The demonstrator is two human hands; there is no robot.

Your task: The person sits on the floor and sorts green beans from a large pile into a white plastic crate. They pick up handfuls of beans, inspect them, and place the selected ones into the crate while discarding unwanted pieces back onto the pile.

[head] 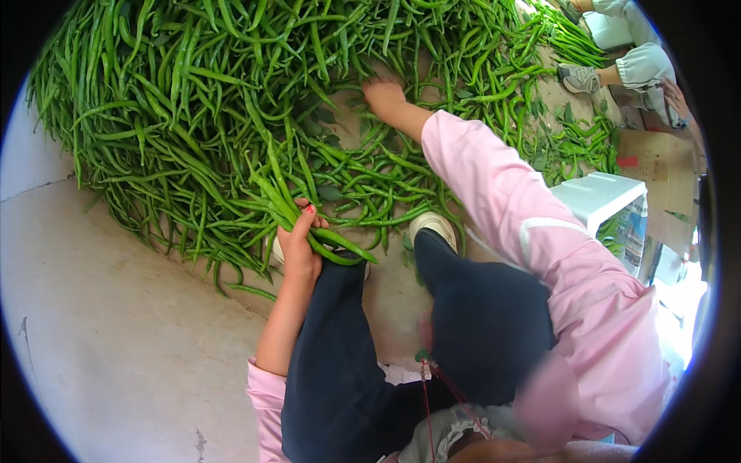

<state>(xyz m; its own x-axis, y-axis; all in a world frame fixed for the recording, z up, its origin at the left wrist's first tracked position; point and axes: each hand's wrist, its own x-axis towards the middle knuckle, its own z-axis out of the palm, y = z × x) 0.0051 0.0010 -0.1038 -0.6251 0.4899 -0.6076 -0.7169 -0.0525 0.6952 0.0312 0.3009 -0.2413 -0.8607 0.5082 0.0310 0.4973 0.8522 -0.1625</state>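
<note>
My left hand (301, 243) is closed around a small bunch of long green chili peppers (278, 199), their ends sticking out on both sides of the fist. Farther forward and to the right, my right hand (382, 95) reaches down to the floor at the edge of a large heap of green chili peppers (191, 98). Its fingertips are blurred and partly hidden, so whether they grip a pepper cannot be told. Loose peppers and some green leaves (329, 193) lie between the two hands.
My shoes (433, 227) stand at the heap's near edge. At the right are a white foam box (605, 194) with newspaper and peppers in it and a cardboard box (654, 156). Another person's shoe (579, 78) and legs show at the upper right. A wall (35, 150) borders the left.
</note>
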